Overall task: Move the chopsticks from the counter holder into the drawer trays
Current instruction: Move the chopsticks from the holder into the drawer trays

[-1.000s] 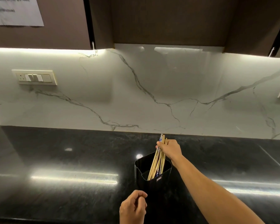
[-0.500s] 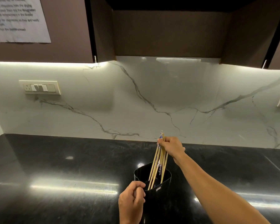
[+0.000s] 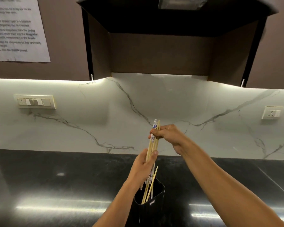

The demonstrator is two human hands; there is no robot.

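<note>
A bundle of several pale wooden chopsticks (image 3: 152, 145), some with blue-and-white patterned tops, stands nearly upright above a black holder (image 3: 154, 205) on the dark counter. My right hand (image 3: 168, 134) grips the bundle near its top. My left hand (image 3: 144, 166) wraps around the bundle lower down. The chopsticks' lower tips still reach into the holder's mouth. One chopstick (image 3: 152, 185) leans apart from the bundle, resting in the holder. No drawer or tray is in view.
The black stone counter (image 3: 56, 185) runs left and right of the holder. A white marble backsplash carries a switch plate (image 3: 34, 101) at left and a socket (image 3: 272, 112) at right. Dark cabinets and a hood (image 3: 170, 22) hang overhead, with a printed sheet (image 3: 16, 28) taped at upper left.
My right hand has lifted the chopstick bundle upward out of the holder. My left hand rose from beside the holder and took hold of the bundle's lower part. The camera tilted up.
</note>
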